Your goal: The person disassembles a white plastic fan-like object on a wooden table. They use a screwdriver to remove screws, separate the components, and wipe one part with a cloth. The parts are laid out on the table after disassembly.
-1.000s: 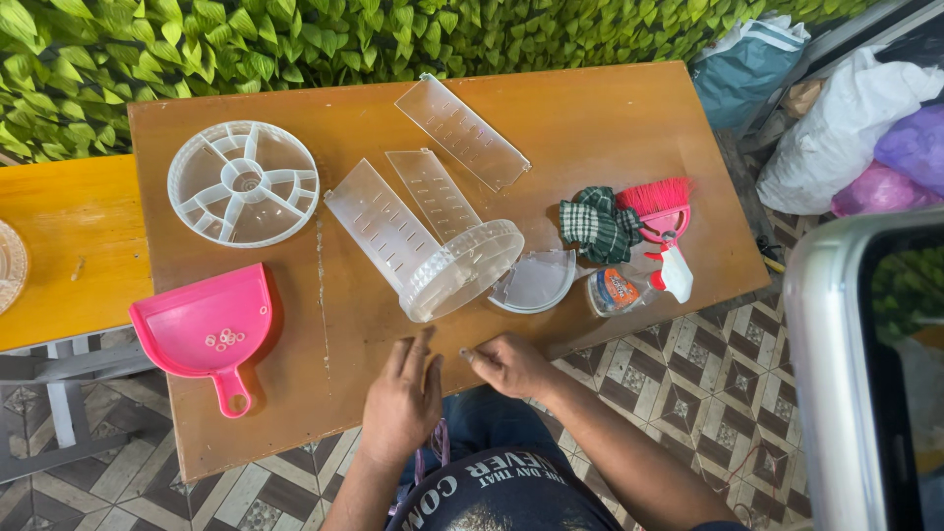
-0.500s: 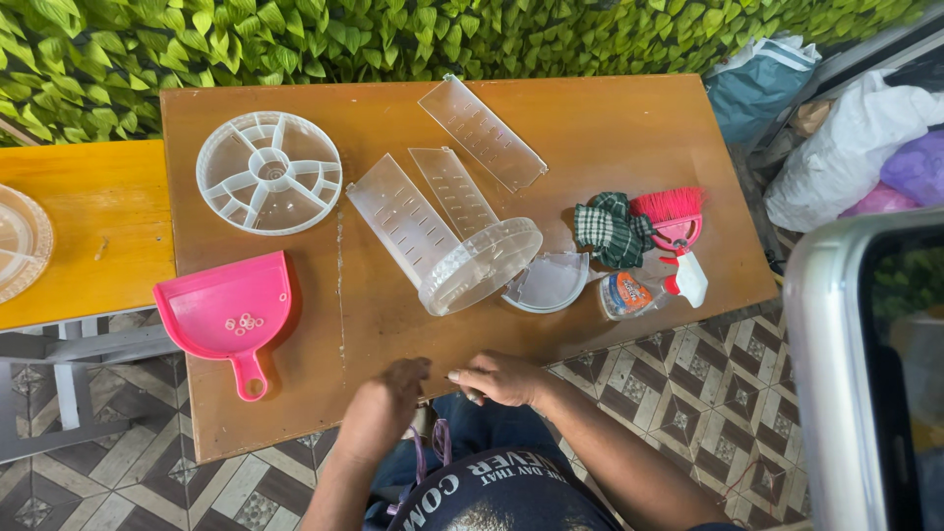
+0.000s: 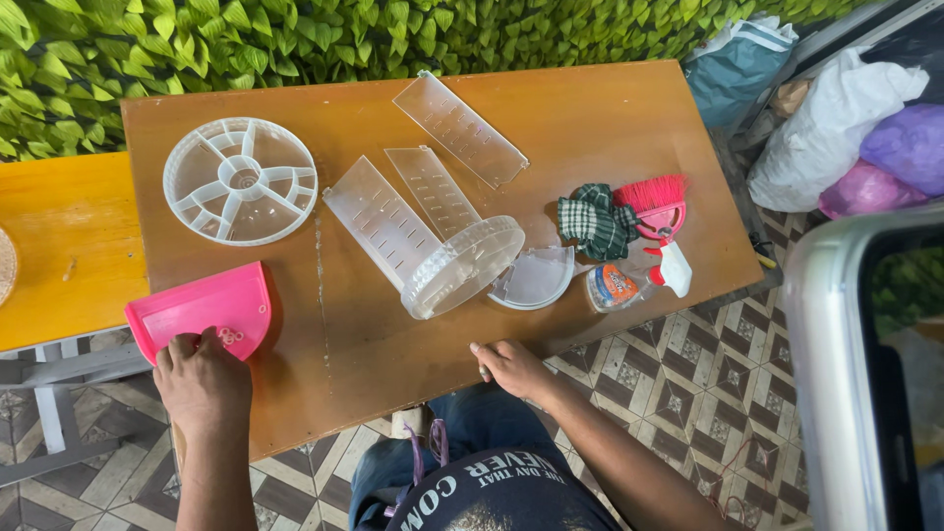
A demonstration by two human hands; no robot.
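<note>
1. Wooden table (image 3: 610,108) fills most of the view, brown top, with a green leafy wall behind it and patterned floor tiles below.
2. Next biggest is the round clear plastic divided tray (image 3: 240,181) near the far left corner, well apart from both hands.
3. Clear plastic panels (image 3: 460,128) lie flat around the middle, and one leans into a round clear lid (image 3: 462,265) tipped on its edge.
4. Pink dustpan (image 3: 206,307) sits at the near left edge of the table, partly hanging over it. Left hand (image 3: 202,379) is right on its near end, fingers curled over where the handle is, so it looks like it's gripping the handle, which the hand hides.
5. Right hand (image 3: 511,366) rests at the near table edge, fingers bent loosely, holding nothing I can see, well apart from the dustpan.
6. Over on the right: a green checked cloth (image 3: 593,222), a small pink brush (image 3: 651,205) touching it, and a spray bottle (image 3: 634,283) lying on its side.
</note>
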